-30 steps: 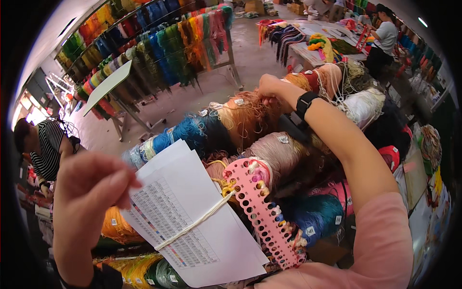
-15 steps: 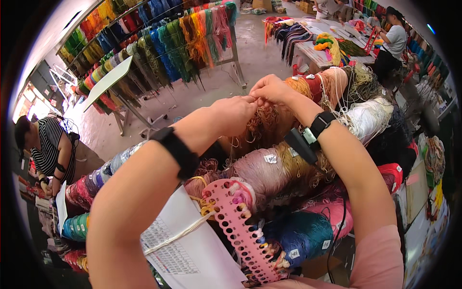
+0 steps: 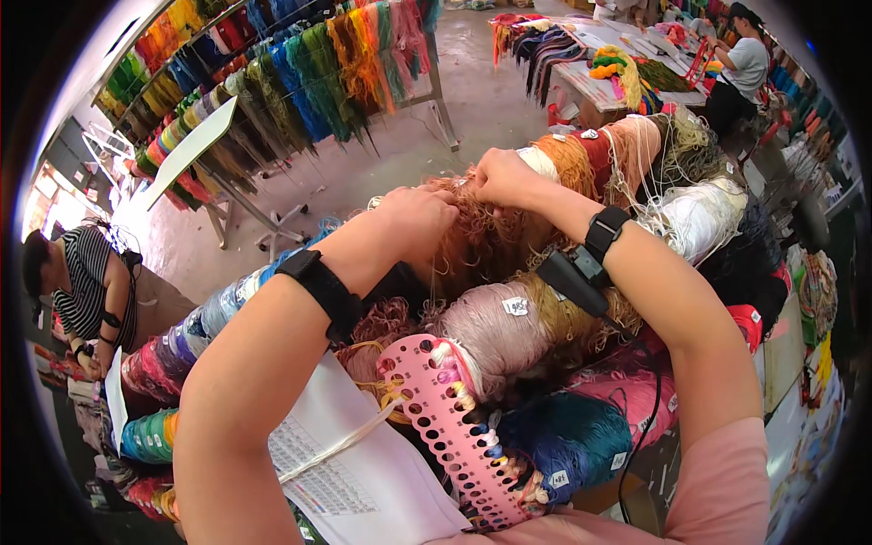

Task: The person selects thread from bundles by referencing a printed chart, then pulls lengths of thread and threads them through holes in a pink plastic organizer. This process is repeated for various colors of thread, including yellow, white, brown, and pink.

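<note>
Both my hands are closed at a bundle of rust-brown thread [image 3: 472,245] hanging on the far row of skeins. My left hand [image 3: 420,216] has its fingers bent into the loose strands, and its fingertips are partly hidden. Just to the right, my right hand [image 3: 505,182] pinches strands at the top of the same bundle. Nearer to me, under my forearms, lies a row with a dusty-pink skein [image 3: 495,331]. A pink thread card [image 3: 427,400] with punched holes and small coloured thread tufts rests close to my body. Beside it are printed sheets [image 3: 354,463] tied with a pale cord.
Orange and red skeins [image 3: 568,168] continue right along the far row, then a white skein [image 3: 699,218] nearer. Racks of coloured yarn [image 3: 318,82] stand behind a pale board [image 3: 195,150]. One person [image 3: 91,282] works at left, another [image 3: 747,68] at a far-right table.
My hands have come apart a little: the left went left and down, the right slightly down. More strands show between them. The view has shifted slightly.
</note>
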### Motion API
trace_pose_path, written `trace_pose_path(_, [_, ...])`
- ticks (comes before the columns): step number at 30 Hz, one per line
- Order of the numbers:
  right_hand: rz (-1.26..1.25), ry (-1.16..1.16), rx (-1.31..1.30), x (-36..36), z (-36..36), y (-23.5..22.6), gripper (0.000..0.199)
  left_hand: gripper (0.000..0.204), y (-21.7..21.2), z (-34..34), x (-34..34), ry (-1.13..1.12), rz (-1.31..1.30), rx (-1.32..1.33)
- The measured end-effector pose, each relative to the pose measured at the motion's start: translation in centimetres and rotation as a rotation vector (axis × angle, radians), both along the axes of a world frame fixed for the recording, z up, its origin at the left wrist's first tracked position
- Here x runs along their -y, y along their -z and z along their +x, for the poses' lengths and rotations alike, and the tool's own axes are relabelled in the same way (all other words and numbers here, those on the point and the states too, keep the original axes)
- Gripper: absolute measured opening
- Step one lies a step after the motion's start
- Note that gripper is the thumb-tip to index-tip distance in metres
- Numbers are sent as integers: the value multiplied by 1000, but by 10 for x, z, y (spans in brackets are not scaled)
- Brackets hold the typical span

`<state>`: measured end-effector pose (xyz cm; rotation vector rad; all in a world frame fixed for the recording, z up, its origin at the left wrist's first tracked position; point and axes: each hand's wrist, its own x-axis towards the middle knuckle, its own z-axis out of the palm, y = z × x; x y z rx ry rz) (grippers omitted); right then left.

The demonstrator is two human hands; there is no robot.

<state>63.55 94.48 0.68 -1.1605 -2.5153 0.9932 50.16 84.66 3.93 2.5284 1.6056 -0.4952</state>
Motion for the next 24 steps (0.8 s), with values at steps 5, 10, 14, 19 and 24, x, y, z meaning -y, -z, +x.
trace_pose_path(5, [-141,47,-110,-2,3,3,10,44,3,-6,2,-2,18,72])
trace_pose_path(10, [-483,218,-414,-12,13,-3,6,43,8,-13,-1,11,43,139])
trace_pose_path(14, [-866,149,-515,-6,17,-17,6,31,-2,-10,-10,-274,6,385])
trace_pose_path(19, [-1004,-2,-596,-5,27,-29,4,21,-1,1,-14,-937,-363,1443])
trace_pose_path(24, [-1057,-151,-574,-5,26,-28,7,26,15,10,-23,-933,-668,1976])
